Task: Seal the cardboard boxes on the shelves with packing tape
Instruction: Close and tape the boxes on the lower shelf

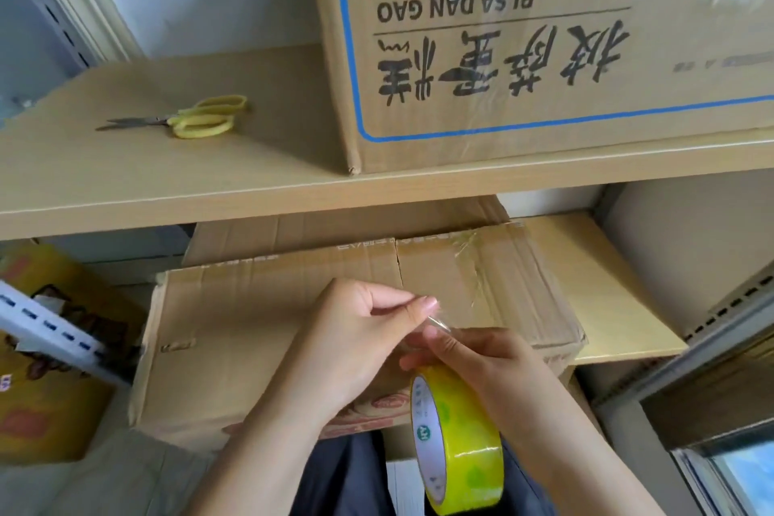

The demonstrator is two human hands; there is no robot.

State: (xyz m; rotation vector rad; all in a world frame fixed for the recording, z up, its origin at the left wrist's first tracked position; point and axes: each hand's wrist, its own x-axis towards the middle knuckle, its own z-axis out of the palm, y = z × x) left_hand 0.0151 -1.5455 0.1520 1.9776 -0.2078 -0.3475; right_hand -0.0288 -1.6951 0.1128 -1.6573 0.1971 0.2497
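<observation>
A flat cardboard box [259,318] lies on the lower shelf, its top flaps meeting at a seam with some old clear tape near its right end. Above the box's near edge, my right hand [481,360] grips a yellow-green roll of packing tape [456,436]. My left hand [360,331] pinches the clear free end of the tape between thumb and fingers, just above the roll. A larger printed cardboard box [544,46] stands on the upper shelf, with clear tape on its face.
Yellow-handled scissors [197,121] lie on the upper wooden shelf [167,180], left of the big box. A yellow printed carton [46,369] sits at the lower left behind a metal shelf rail [50,327]. A window corner shows at the bottom right.
</observation>
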